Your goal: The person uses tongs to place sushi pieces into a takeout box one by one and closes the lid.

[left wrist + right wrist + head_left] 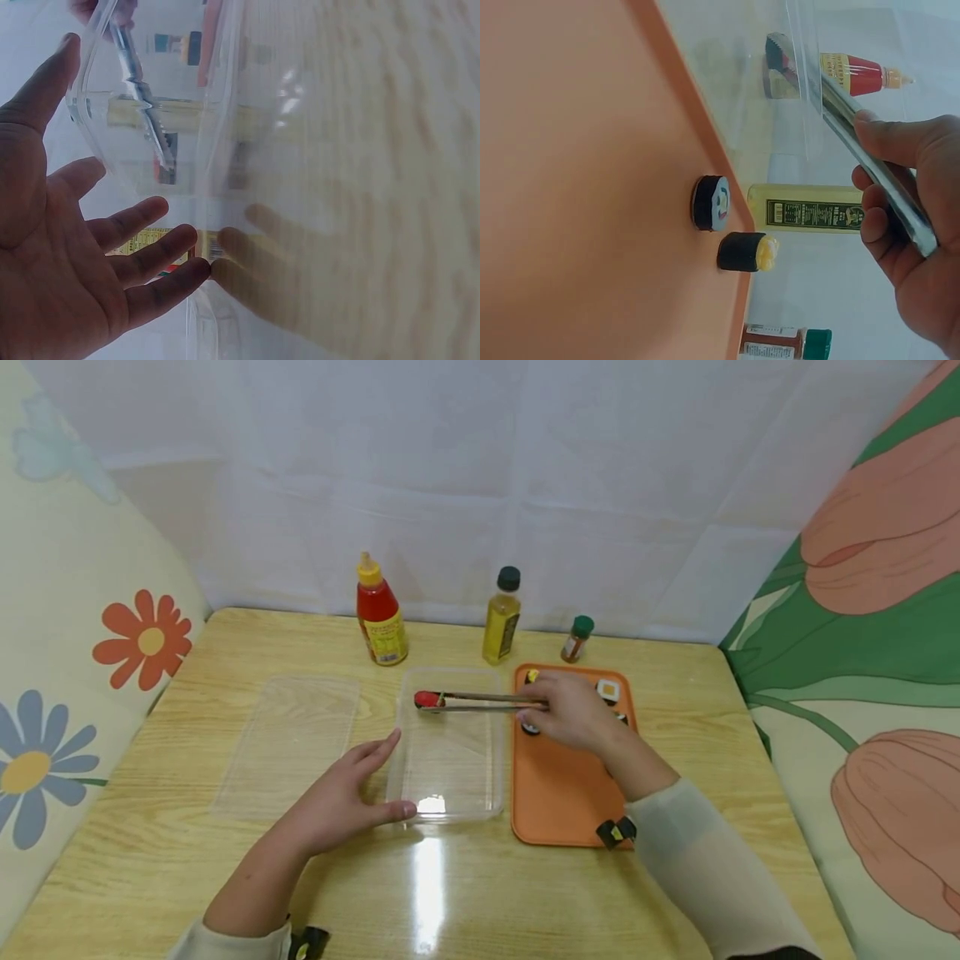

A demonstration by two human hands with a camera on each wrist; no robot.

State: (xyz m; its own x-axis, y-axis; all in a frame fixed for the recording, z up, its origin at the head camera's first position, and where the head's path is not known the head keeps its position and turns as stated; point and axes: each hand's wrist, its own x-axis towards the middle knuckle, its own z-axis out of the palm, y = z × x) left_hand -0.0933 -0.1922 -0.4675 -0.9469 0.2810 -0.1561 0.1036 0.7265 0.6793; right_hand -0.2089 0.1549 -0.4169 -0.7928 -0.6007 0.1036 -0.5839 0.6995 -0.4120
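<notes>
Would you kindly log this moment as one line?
right hand: holds tongs; tongs: at red-topped sushi in clear container; left hand: spread beside container; orange tray: other sushi pieces

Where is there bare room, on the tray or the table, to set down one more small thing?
Bare: the near-left part of the orange tray, below the sushi pieces; also the wooden table between tray and right-hand floral backdrop. Crowded: the tray's far end, with sushi below the right hand, and the narrow gap between tray and clear container.
</notes>
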